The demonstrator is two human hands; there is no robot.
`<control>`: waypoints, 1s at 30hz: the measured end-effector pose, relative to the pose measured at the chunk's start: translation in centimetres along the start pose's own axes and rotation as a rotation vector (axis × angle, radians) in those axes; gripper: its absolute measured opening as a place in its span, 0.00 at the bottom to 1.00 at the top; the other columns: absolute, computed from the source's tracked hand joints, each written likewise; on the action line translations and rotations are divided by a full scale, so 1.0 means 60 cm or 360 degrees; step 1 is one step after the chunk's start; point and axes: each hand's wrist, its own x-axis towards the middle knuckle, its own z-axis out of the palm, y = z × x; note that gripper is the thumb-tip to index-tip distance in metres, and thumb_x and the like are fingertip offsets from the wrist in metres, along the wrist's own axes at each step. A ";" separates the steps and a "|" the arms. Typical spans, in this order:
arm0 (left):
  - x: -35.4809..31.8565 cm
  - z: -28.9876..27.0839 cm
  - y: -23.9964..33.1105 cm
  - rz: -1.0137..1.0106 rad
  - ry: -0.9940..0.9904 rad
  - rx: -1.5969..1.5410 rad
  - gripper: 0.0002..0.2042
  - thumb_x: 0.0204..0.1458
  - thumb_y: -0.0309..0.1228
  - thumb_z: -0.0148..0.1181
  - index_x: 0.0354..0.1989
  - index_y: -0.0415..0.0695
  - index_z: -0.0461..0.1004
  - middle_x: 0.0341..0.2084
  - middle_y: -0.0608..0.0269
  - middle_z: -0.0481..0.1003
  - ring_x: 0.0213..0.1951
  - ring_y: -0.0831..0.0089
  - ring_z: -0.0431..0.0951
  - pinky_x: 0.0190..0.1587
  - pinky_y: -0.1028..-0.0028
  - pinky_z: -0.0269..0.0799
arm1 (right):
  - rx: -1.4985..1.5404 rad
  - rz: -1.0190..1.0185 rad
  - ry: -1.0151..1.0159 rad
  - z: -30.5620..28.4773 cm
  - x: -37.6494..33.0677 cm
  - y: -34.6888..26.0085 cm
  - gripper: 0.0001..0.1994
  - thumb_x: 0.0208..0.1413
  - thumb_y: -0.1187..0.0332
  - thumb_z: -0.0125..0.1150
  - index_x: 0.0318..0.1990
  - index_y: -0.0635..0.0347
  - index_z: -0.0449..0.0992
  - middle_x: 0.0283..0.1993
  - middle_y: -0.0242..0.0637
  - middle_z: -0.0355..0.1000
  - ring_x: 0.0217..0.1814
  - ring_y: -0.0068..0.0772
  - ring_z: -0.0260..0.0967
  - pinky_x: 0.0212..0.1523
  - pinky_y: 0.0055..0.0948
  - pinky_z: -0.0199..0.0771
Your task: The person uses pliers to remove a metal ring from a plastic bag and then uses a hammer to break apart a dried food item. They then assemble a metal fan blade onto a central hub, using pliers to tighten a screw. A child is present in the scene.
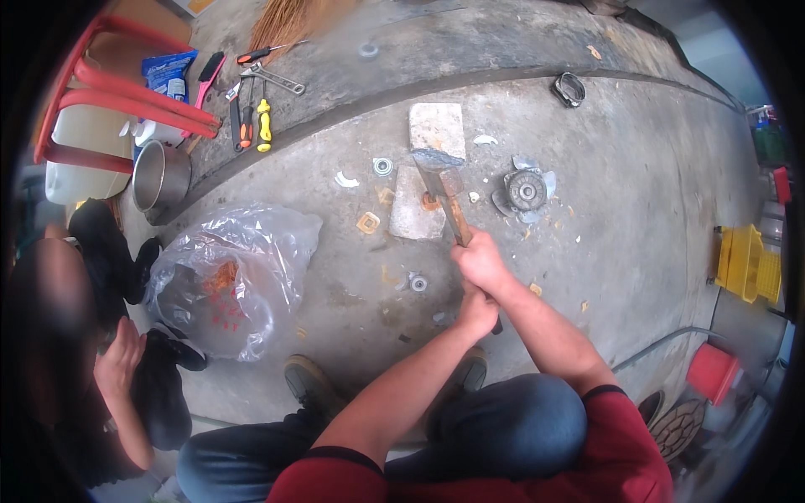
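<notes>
Hammer [451, 205] is being held by right hand [484, 261] and left hand [478, 313], grip closed; striking seemingly being done, aim being needed next.

Premises: a makeshift workshop or repair area; whether attached to a home or a business cannot be determined. Surface is bare, stained concrete floor [637, 226], with a low step edge crossing the upper frame. Hand tools lie grouped at upper left: an adjustable wrench [289, 81], a yellow-handled screwdriver [265, 126] and others. At centre, a hammer [455, 216] and pale blocks [436, 126] serve as work equipment; a round metal part [527, 191] lies right of them among scattered fragments. General-storage items are noted: a broom [289, 21] at top, a metal pot [161, 178] at left, a yellow crate [740, 261] at right.
</notes>
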 end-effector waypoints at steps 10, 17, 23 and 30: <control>-0.052 -0.015 0.088 0.0703 0.0238 0.0128 0.19 0.55 0.24 0.52 0.55 0.35 0.63 0.51 0.45 0.69 0.53 0.54 0.72 0.51 0.61 0.70 | 0.0283 -0.0254 0.0200 -0.046 -0.081 -0.133 0.05 0.48 0.72 0.57 0.31 0.64 0.72 0.25 0.38 0.71 0.29 0.31 0.68 0.33 0.34 0.70; 0.006 0.008 -0.055 0.0182 0.0082 0.0134 0.17 0.57 0.28 0.52 0.54 0.36 0.66 0.48 0.47 0.73 0.50 0.60 0.75 0.49 0.60 0.71 | -0.0183 -0.0145 0.0044 0.024 -0.004 0.020 0.12 0.45 0.72 0.53 0.37 0.71 0.74 0.29 0.61 0.73 0.33 0.62 0.73 0.39 0.47 0.73; -0.016 0.007 -0.042 0.0111 0.0119 0.0022 0.17 0.56 0.27 0.52 0.51 0.29 0.64 0.44 0.42 0.74 0.47 0.55 0.76 0.48 0.59 0.71 | 0.0110 0.0008 -0.0045 0.005 -0.017 0.000 0.12 0.45 0.72 0.55 0.37 0.69 0.74 0.28 0.54 0.74 0.32 0.50 0.73 0.37 0.41 0.72; -0.059 -0.019 0.046 0.0820 0.0281 0.0337 0.20 0.56 0.27 0.54 0.54 0.29 0.60 0.43 0.43 0.74 0.42 0.53 0.78 0.43 0.59 0.73 | 0.0224 -0.0238 0.0169 -0.030 -0.086 -0.108 0.06 0.47 0.72 0.54 0.31 0.65 0.72 0.23 0.41 0.70 0.28 0.32 0.68 0.32 0.34 0.69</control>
